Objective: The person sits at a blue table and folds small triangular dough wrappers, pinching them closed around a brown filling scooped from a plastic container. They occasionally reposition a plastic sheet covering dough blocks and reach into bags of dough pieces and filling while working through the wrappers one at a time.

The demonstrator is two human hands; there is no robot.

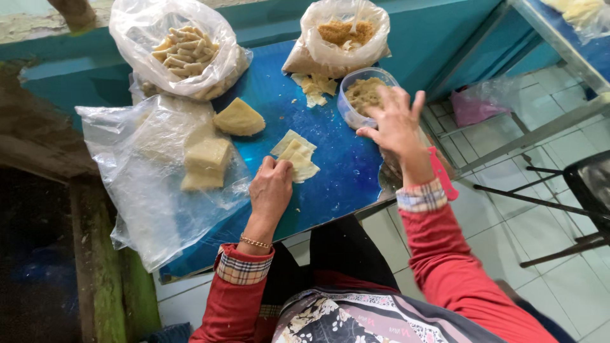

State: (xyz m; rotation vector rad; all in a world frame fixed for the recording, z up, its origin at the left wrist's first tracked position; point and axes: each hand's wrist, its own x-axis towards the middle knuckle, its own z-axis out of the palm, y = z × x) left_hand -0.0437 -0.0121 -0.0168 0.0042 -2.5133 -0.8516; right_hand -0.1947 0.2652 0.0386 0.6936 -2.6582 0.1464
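**Hands at the dough squares and the filling tub**

A sheet of clear plastic (149, 190) hangs over the left edge of the blue table (337, 165), with pale dough blocks (204, 162) stacked on it. Toward the far left corner sits a clear bag of rolled pastry sticks (181, 47), its mouth open. Just right of the blocks, a wedge-shaped dough piece (238, 118) lies bare on the table.

Near the front edge, the left hand (270, 190) rests knuckles up, fingers curled and pressed together, their tips touching a small stack of thin dough squares (295, 154) at the middle of the table. A gold bracelet (255, 241) circles that wrist.

At the far edge, right of middle, stands an open bag of brown crumbly filling (344, 32), with torn dough scraps (316, 87) just in front of it. Beside them, close to the right edge, is a clear plastic tub of filling (363, 95). The right hand (397, 124) hovers over the tub's rim, fingers spread; whether the tips pinch any filling cannot be told. A pink-handled tool (441, 173) lies by that wrist at the right edge.
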